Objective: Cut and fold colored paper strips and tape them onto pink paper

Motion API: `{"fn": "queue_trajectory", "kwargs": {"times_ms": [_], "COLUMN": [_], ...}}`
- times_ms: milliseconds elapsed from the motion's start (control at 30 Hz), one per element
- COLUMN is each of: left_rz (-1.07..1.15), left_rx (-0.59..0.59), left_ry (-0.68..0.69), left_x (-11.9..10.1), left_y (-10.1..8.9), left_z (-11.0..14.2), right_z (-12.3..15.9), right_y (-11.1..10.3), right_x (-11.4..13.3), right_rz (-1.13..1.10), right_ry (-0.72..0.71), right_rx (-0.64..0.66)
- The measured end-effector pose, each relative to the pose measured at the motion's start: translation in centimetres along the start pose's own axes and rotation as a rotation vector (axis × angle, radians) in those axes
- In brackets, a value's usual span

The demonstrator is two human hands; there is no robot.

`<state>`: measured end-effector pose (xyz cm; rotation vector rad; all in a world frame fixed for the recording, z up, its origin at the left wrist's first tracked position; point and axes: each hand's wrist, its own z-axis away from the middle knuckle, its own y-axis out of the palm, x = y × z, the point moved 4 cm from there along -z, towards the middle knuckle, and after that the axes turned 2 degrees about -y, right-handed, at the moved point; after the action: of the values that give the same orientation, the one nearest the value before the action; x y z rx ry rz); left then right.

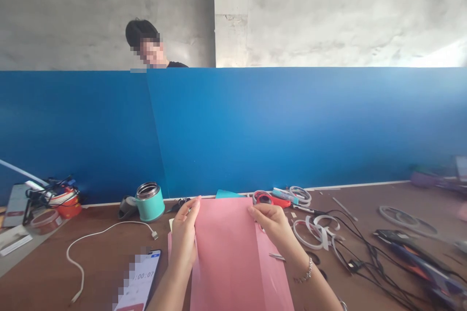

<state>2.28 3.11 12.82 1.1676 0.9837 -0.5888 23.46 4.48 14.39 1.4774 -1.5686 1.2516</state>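
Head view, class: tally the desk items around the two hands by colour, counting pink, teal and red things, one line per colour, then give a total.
Pink: 1, the pink paper, held by the left hand and right hand.
Teal: 2, the teal cup and the teal paper corner.
Red: 1, the red-handled scissors.
Total: 4
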Motion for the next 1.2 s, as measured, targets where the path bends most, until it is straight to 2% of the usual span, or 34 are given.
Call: {"fn": "queue_trajectory", "kwargs": {"times_ms": [200, 333, 467, 767, 967, 1100, 1200], "left_rz": [-0.021, -0.075, -0.059, 0.003, 0.012, -0.091, -0.237], "left_rx": [-0.038, 0.053, 0.111, 0.068, 0.094, 0.056, 0.02], "left_ry": [0.033, -0.041, -0.044, -0.074, -0.082, -0.002, 0.155], "left_x": [0.1, 0.2, -0.1, 0.0, 0.2, -0.1, -1.2], "left_y": [-0.5, -0.4, 0.0, -0.1, -0.3, -0.5, -0.2], "left_z": [-0.2, -0.3, -0.2, -0.3, -0.5, -0.4, 0.6], "right_z": [0.1, 0.2, 0.2, 0.1, 0.0, -0.1, 0.3], "right_y": [0.3, 0.2, 0.1, 0.1, 0.0, -0.5, -1.4], "right_x": [-0.2, 0.0, 0.3, 0.1, -0.2, -0.5, 0.8], "right_rz": [0.028, 0.009, -0.029, -0.027, -0.036, 0.009, 0.179], "right_ry": [-0.02, -0.019, -0.001, 0.013, 0.011, 0.05, -0.072], "right_rx": [0.003, -0.011, -0.021, -0.011, -0.008, 0.003, -0.138]}}
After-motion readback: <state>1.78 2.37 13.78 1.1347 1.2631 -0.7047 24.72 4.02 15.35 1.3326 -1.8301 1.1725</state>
